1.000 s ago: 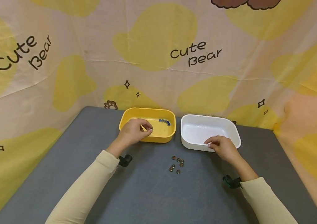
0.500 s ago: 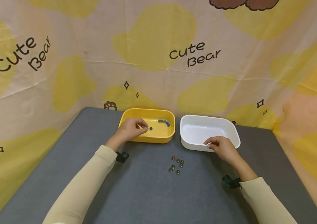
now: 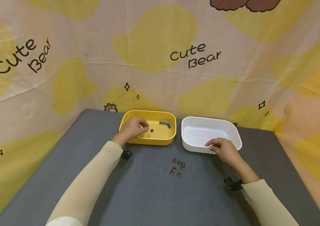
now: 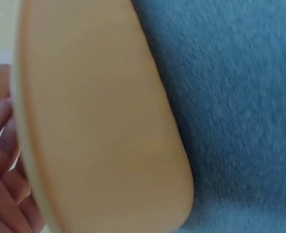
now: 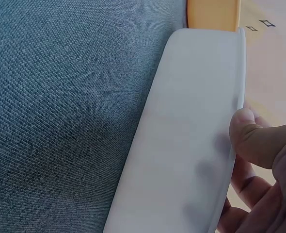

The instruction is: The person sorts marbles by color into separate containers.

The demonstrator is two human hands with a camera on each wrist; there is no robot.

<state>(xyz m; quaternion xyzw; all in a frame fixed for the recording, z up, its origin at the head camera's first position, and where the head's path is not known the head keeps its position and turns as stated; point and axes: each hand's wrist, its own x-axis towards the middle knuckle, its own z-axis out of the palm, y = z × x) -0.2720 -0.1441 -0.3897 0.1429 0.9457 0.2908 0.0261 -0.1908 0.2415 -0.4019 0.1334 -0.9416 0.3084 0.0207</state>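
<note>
We see a dark grey bench (image 3: pixel 143 194) pushed into a corner, its surface finely textured in the wrist views. A pale cloth (image 3: pixel 154 84) hangs behind and along both sides, creased, with yellow patches, sparkles, paw prints and the words "Cute Bear". The yellow tray (image 3: pixel 151 142) and the white tray (image 3: pixel 192 146) stand side by side at the far edge, a narrow gap between them. Nearer us, seven brownish marbles (image 3: pixel 182 167) lie in a loose cluster on the bench.

The left hand (image 3: pixel 131 128) reaches over the yellow tray's near rim, thumb and fingertips close together; we cannot tell whether they pinch anything. The right hand (image 3: pixel 225 151) grips the white tray's near rim, thumb outside and fingers inside. The two hands are well apart.

In the yellow tray, five bluish marbles (image 3: pixel 166 123) form a curved row near the far right corner, and one blue marble (image 3: pixel 152 130) lies alone by the left fingertips. A second ago those fingertips covered that spot; they have since drawn back leftward. The right hand's grip, the row and the cluster are unchanged.
</note>
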